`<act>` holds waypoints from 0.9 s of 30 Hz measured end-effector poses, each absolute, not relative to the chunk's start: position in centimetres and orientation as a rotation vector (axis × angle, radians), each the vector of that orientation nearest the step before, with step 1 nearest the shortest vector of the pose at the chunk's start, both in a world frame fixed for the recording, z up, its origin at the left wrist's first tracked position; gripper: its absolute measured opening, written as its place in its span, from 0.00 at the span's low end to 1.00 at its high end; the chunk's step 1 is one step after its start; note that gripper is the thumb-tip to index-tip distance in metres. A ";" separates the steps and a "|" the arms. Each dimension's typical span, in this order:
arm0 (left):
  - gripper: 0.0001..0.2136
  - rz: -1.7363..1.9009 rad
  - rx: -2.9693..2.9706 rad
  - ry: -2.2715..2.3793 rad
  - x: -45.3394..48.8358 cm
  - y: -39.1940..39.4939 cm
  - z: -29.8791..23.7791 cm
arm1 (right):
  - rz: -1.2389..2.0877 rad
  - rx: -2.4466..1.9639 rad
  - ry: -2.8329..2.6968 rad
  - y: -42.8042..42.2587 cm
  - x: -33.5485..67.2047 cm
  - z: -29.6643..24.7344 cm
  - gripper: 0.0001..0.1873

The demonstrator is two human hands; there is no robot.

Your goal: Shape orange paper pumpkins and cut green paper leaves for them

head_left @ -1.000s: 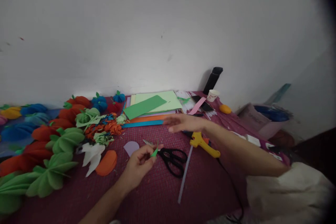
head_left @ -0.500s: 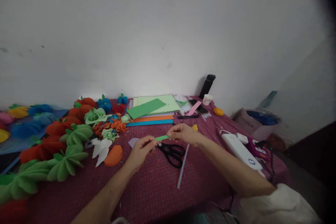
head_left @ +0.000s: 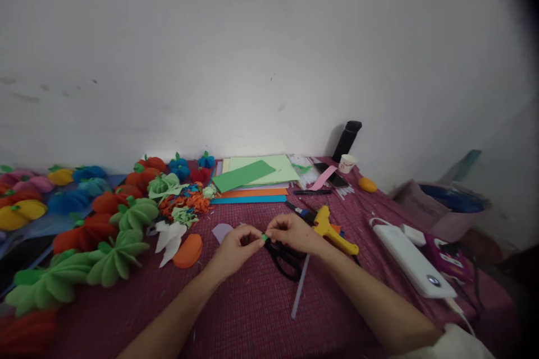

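Observation:
My left hand (head_left: 236, 245) and my right hand (head_left: 291, 232) meet above the red woven cloth (head_left: 252, 303), fingertips pinched together on a small green paper strip (head_left: 264, 238), of which only a short bit shows between them. Black scissors (head_left: 286, 258) lie on the cloth just under my right hand. A yellow glue gun (head_left: 332, 230) rests to the right of that hand, and a clear glue stick (head_left: 300, 287) lies nearer to me. A lilac paper half-circle (head_left: 221, 231) and an orange paper piece (head_left: 188, 251) sit left of my left hand.
Folded paper pumpkins in green (head_left: 113, 258), red, blue and yellow fill the left side. Coloured paper sheets (head_left: 252, 175) lie at the back by the wall, with a black bottle (head_left: 347, 140), a paper cup (head_left: 347, 164), a phone and a pen. A white power bank (head_left: 410, 261) lies at right.
My right hand came back from reaching over the table and took the other end of the green strip. Both hands have since drawn close together, so less of the strip shows.

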State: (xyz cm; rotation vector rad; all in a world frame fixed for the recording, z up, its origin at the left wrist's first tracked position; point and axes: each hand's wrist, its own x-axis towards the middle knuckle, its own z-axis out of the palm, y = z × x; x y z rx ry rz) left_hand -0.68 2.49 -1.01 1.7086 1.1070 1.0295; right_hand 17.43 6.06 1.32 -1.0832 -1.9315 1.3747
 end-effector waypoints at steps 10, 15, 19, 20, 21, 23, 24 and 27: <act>0.09 1.061 1.770 1.185 -1.0 2.8 -1.0 | 1.335 -1.090 -1.863 7.1 18.5 0.5 0.13; 0.09 1.051 1.706 1.231 -1.2 2.9 -1.0 | 1.315 -1.107 -1.826 7.4 18.9 0.1 0.14; 0.09 1.074 1.639 1.269 -1.2 3.0 -0.9 | 1.316 -1.123 -1.785 7.4 18.9 0.2 0.14; 0.09 1.076 1.620 1.273 -1.2 3.0 -0.9 | 1.319 -1.127 -1.773 7.3 18.9 0.3 0.14; 0.10 1.077 1.601 1.275 -1.2 3.0 -0.8 | 1.327 -1.133 -1.762 7.3 18.9 0.4 0.14; 0.10 1.073 1.556 1.275 -1.2 3.0 -0.7 | 1.349 -1.149 -1.740 7.2 18.9 0.5 0.14; 0.10 1.069 1.535 1.272 -1.2 3.0 -0.6 | 1.366 -1.156 -1.729 7.2 18.9 0.5 0.13; 0.10 1.057 1.488 1.267 -1.1 2.9 -0.4 | 1.394 -1.163 -1.707 7.2 19.0 0.5 0.13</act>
